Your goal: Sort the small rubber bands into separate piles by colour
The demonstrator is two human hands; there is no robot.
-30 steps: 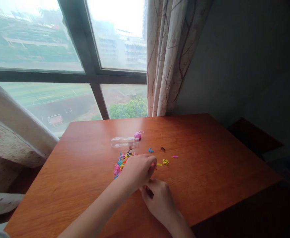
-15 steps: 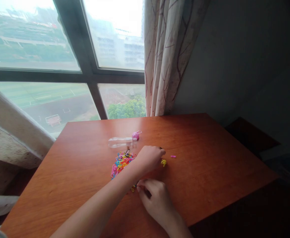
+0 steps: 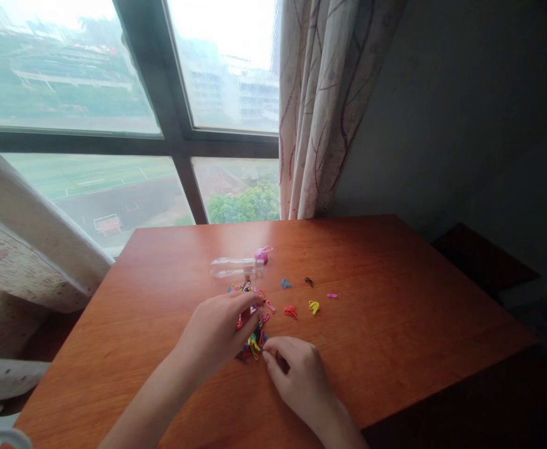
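My left hand (image 3: 217, 324) reaches over a pile of small coloured rubber bands (image 3: 255, 343) and covers much of it. Its thumb and forefinger are apart among the bands, and nothing is plainly held between them. At the pile's near right edge, my right hand (image 3: 301, 374) pinches a small dark band, mostly hidden by the fingertips. Right of the pile lie small separate groups: blue bands (image 3: 285, 283), black bands (image 3: 309, 282), red bands (image 3: 290, 312), yellow bands (image 3: 314, 307) and a pink band (image 3: 332, 295).
Behind the pile, a clear plastic bottle (image 3: 236, 267) lies on its side, with a pink cap (image 3: 262, 254) at its right end. Everything rests on a brown wooden table (image 3: 395, 299) against a window. Curtains (image 3: 315, 125) hang beside it. A pale object (image 3: 2, 436) shows at bottom left.
My left hand has drawn back leftward from near the black bands to the pile, uncovering the blue, black and red bands. My right hand stays almost in place. The view has shifted slightly.
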